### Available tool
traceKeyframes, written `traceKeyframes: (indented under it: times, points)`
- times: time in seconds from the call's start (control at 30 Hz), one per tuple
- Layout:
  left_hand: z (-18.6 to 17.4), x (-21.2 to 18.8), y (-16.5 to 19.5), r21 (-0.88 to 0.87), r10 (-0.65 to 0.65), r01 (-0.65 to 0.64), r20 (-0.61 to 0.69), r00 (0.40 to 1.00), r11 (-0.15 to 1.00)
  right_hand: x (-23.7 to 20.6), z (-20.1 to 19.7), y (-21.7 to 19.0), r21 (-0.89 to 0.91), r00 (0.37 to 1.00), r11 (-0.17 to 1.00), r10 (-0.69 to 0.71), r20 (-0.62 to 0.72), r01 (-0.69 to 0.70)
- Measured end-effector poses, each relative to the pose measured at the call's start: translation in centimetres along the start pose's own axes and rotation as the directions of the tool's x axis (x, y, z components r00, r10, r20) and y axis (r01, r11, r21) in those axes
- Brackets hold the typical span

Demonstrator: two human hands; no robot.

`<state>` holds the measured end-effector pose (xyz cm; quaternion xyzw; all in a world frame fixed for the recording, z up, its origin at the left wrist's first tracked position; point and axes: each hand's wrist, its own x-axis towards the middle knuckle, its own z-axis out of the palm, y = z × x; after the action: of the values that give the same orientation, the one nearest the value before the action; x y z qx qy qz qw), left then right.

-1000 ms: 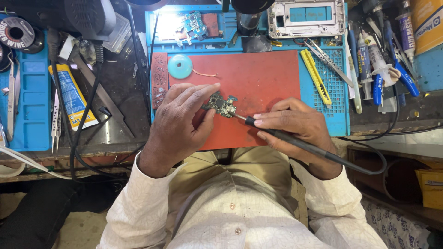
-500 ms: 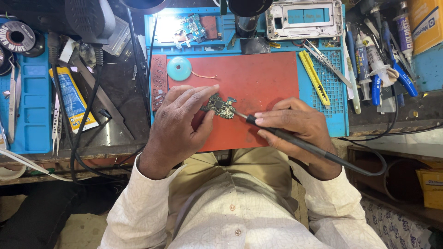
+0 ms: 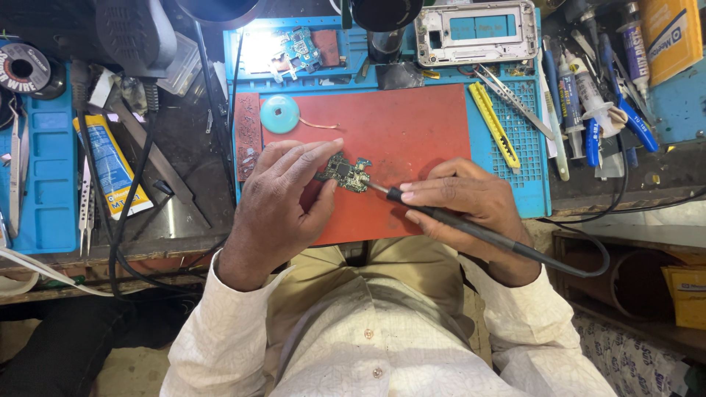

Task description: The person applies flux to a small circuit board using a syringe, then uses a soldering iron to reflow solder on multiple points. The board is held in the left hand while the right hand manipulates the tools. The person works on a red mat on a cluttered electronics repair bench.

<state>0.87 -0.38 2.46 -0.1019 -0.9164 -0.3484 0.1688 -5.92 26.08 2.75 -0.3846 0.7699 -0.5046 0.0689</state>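
A small green circuit board (image 3: 344,173) lies on the red work mat (image 3: 412,125) in the middle of the bench. My left hand (image 3: 283,198) pins the board down, fingers on its upper left edge and thumb at its lower side. My right hand (image 3: 471,206) grips a black soldering iron (image 3: 456,224) like a pen. The iron's metal tip touches the board's right end. Its black cable loops off to the right past my wrist.
A round teal disc (image 3: 280,114) and a thin copper wire sit on the mat's upper left. A phone frame (image 3: 476,33), another circuit board (image 3: 294,48), a yellow pry tool (image 3: 494,125), tweezers, tubes and blue-handled tools crowd the blue mat. A glue tube (image 3: 110,165) and solder spool (image 3: 26,70) lie left.
Both hands stay on the board and the iron. The iron's tip has shifted slightly along the board's right end; the view has moved a little.
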Motion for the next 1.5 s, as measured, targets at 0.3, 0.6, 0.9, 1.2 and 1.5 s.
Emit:
traceKeyframes:
  times: [0.3,0.6,0.9,1.2,1.5]
  points:
    - [-0.04,0.11,0.06,0.004,0.003,-0.003,0.01,1.0,1.0,0.03,-0.03,0.31,-0.017,1.0,1.0,-0.013,-0.004,0.013]
    - [-0.05,-0.13,-0.16,0.001,0.002,-0.002,0.013,1.0,1.0,-0.24,-0.09,-0.57,0.064,0.994,0.992,0.109,0.003,-0.109]
    - [0.0,-0.23,-0.48,0.004,0.015,-0.015,0.006,1.0,1.0,0.0,0.08,-0.23,-0.03,1.0,0.999,0.018,-0.001,-0.018]
    - [-0.03,-0.26,-0.49,0.006,0.007,-0.007,0.013,1.0,1.0,-0.21,-0.13,-0.37,-0.019,0.999,0.999,0.047,-0.008,-0.047]
    - [-0.05,-0.24,-0.48,0.009,0.02,-0.02,0.006,1.0,1.0,-0.13,-0.06,0.02,-0.056,1.0,0.998,0.001,0.004,-0.001]
